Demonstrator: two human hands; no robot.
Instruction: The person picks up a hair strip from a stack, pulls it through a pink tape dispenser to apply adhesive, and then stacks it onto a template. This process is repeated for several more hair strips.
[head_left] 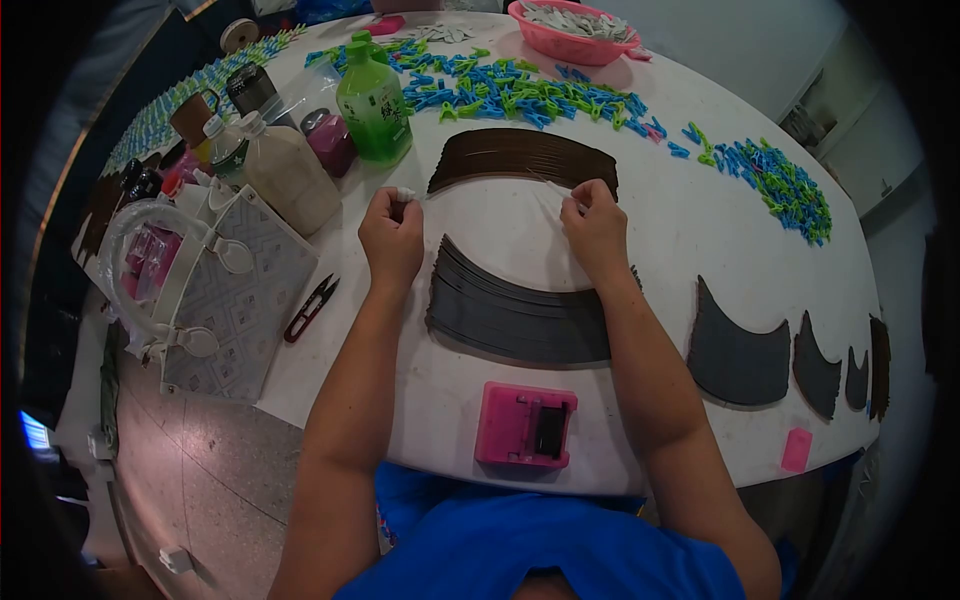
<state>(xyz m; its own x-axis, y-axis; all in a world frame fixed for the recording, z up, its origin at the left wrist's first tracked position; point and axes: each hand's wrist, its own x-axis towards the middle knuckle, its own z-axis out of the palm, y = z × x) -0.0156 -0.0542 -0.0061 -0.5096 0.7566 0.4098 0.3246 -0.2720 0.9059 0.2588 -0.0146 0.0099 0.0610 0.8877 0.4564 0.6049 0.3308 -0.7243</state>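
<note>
White round tabletop (690,215) fills the view, seen from above by a person in a blue shirt sitting at its near edge.

At the far left stands a white patterned handbag (240,300), with several bottles crowded behind it. Just right of the bag lies a pair of thread snips (310,308) with red handles. A green bottle (375,105) stands upright further back.

The left hand (392,240) is raised over the table with its fingers curled closed, pinching a small white piece (405,194) at the fingertips. Between the 2 hands, a stack of brown curved pieces (520,155) lies fanned out on the far side and a stack of grey curved pieces (515,310) lies on the near side. A pink box (527,425) sits near the table edge in front of the person.

The right hand (598,235) hovers over the grey stack, fingertips closed on a thin pale strand (560,190), too fine to identify.

Behind the hands, blue and green clips (520,90) lie scattered, with a pink basket (572,35) beyond them. Further right lie more grey curved pieces (737,355) near the table edge.
</note>
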